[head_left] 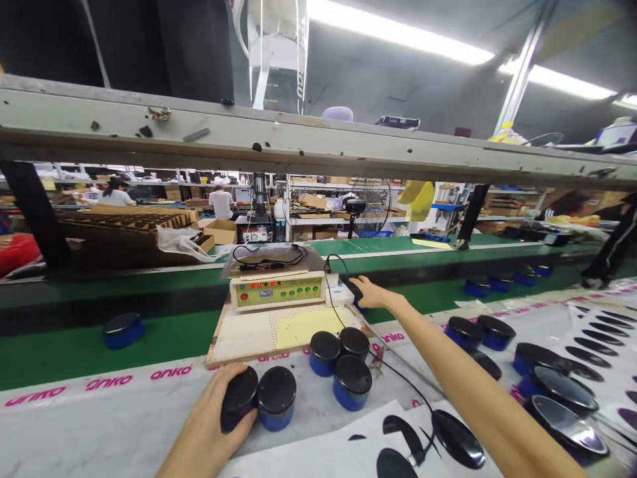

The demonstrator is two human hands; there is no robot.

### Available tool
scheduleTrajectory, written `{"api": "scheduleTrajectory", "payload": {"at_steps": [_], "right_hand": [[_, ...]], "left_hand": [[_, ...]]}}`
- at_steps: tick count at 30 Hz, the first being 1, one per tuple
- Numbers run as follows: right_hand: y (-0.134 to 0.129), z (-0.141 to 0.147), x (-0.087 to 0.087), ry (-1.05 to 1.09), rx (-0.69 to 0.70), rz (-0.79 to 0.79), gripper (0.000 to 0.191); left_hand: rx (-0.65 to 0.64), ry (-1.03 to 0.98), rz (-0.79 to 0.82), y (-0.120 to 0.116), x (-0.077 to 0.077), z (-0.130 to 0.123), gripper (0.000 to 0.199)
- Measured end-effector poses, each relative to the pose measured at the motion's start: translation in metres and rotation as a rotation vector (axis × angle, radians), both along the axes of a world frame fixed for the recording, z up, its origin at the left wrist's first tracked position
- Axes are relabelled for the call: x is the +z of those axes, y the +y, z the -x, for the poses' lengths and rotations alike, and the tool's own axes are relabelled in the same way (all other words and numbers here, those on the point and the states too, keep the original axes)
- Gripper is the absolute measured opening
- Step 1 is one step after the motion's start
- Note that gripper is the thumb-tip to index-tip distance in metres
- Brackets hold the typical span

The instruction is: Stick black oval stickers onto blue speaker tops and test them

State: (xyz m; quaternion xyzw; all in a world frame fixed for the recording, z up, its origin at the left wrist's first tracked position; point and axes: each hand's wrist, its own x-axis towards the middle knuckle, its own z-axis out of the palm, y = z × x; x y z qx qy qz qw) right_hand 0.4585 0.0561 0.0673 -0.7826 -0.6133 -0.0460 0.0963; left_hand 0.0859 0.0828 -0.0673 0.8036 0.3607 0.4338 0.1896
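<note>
My left hand [219, 411] is wrapped round a squat, round unit with a black top and blue side [239, 392], resting on the covered bench. A second such unit [277, 398] touches it on the right. Stretched out past the test box, my right hand [369, 293] has its fingers on a dark piece [352, 288] with some blue below it, apparently another of these round units; the hand partly hides it. Between my hands, three round units [352, 382] stand in a cluster. The test box [277, 292] shows lit red and green indicators.
A green conveyor belt [169, 345] runs behind the bench, carrying a round unit [123, 330] at left and several at right. A glossy black oval piece [458, 438] with a cable lies in front. More units [567, 425] stand at right. A shelf [318, 143] crosses overhead.
</note>
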Motion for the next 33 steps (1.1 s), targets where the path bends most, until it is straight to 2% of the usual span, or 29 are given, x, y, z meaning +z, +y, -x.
{"api": "scheduleTrajectory", "payload": {"at_steps": [3, 7, 10, 14, 17, 20, 24, 26, 28, 30, 33], "right_hand": [[0.002, -0.009, -0.011, 0.052, 0.016, 0.019, 0.032], [-0.015, -0.028, -0.012, 0.057, -0.019, 0.098, 0.032], [-0.036, -0.048, -0.011, 0.024, -0.125, 0.189, 0.027], [-0.067, -0.073, -0.015, -0.053, -0.31, 0.328, 0.027], [-0.086, -0.075, -0.015, -0.11, -0.377, 0.374, 0.026], [-0.097, -0.05, -0.01, -0.141, -0.288, 0.27, 0.034], [-0.1, 0.032, -0.014, -0.081, 0.057, 0.143, 0.044], [-0.099, 0.077, -0.025, -0.092, 0.156, 0.115, 0.044], [-0.098, 0.11, -0.039, -0.139, 0.164, 0.096, 0.045], [-0.098, 0.125, -0.049, -0.17, 0.14, 0.081, 0.045], [-0.103, 0.119, -0.051, -0.166, 0.137, 0.074, 0.047]], "left_hand": [[0.013, -0.001, 0.017, 0.001, -0.002, 0.001, 0.045], [0.018, 0.082, 0.035, 0.0, 0.003, 0.007, 0.045], [0.018, 0.163, 0.057, 0.001, 0.009, 0.012, 0.046], [0.067, 0.173, 0.042, 0.004, 0.013, 0.013, 0.047], [0.071, 0.195, 0.037, 0.002, 0.017, 0.013, 0.047], [0.042, 0.25, -0.05, -0.006, 0.028, 0.014, 0.051], [-0.119, 0.424, -0.317, -0.022, 0.05, 0.005, 0.058], [-0.189, 0.485, -0.285, -0.026, 0.056, -0.007, 0.058], [-0.227, 0.518, -0.213, -0.028, 0.058, -0.018, 0.057], [-0.238, 0.525, -0.176, -0.029, 0.06, -0.027, 0.054], [-0.212, 0.492, -0.139, -0.037, 0.069, -0.03, 0.052]]}}
